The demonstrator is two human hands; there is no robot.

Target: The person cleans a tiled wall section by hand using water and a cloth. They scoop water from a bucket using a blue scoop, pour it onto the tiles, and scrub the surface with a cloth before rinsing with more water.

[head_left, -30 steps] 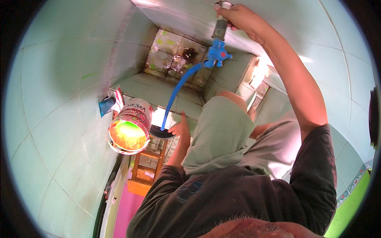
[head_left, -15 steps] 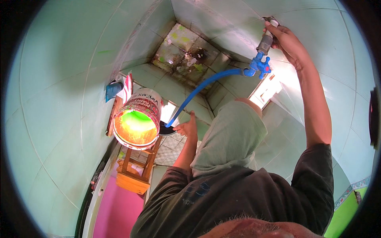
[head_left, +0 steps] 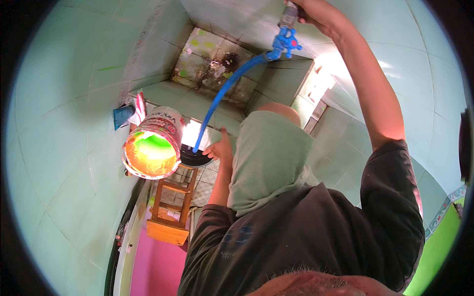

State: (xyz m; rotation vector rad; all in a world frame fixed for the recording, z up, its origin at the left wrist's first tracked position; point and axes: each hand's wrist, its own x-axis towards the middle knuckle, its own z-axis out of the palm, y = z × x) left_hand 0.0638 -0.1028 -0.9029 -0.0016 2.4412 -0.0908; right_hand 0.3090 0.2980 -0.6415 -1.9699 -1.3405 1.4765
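At the top, my right hand (head_left: 318,16) is closed round the grey pipe fitting (head_left: 288,16) above a blue plastic tap (head_left: 285,43). A blue hose (head_left: 222,93) runs from the tap's spout, curving down and left. Its lower end dips into a black basin (head_left: 195,159). Beside the basin's right rim is my left hand (head_left: 217,149), fingers apart and thumb raised, with nothing visible in it. The hose end lies a little left of these fingers, seemingly apart from them.
A paint pail (head_left: 152,156) with an orange and green inside stands left of the basin. Near it are a blue cup (head_left: 123,116) and a wooden stool (head_left: 168,231). Pale green tiled walls (head_left: 64,143) enclose the space; a stained tiled recess (head_left: 210,61) lies at the back.
The whole view has shifted, so tap, hose and pail appear farther left and higher. More of the black basin shows. My right hand keeps its grip; the left fingers look more spread.
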